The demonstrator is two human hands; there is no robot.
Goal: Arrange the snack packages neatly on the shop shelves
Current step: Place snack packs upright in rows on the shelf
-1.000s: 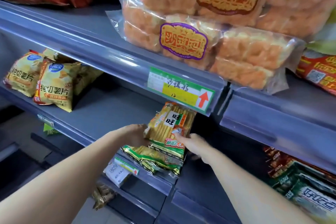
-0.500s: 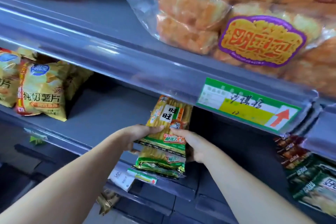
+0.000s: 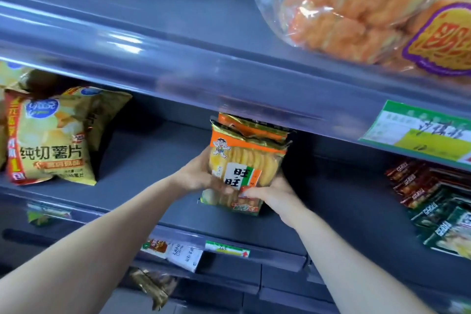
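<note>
Both hands are holding a small stack of rice cracker packs (image 3: pixel 246 166) over the middle shelf (image 3: pixel 153 150), well to the right of the potato chip bag (image 3: pixel 51 140) standing on the same board. Left hand (image 3: pixel 196 178) is gripping the stack's edge on the chip-bag side, fingers curling round behind. Right hand (image 3: pixel 274 195) is gripping the lower corner on the side away from the chip bag, thumb lying across the front label. At least two packs are showing, one nested behind the other with its orange top peeking above; whether there is a third, cannot tell. The long axis is running upright, with the tops leaning slightly away from the chip bag and tucking in under the upper shelf rail (image 3: pixel 178 64). The bottom seam is sitting at or just above the board; contact not readable. The stack is lying straight ahead between the two hands, neither one nearer, so the coming move is looking like a two-handed set-down: base onto the board, faces squared forward. It is turning on the stretch of bare board toward the chip bag, since sliding the stack that way to close up the row seems open, left hand leading. Farther from the chip bag again, dark packets (image 3: pixel 418 196) are lying in a row. Likely risk: glossy packs sliding against each other if one hand is letting go first.
</note>
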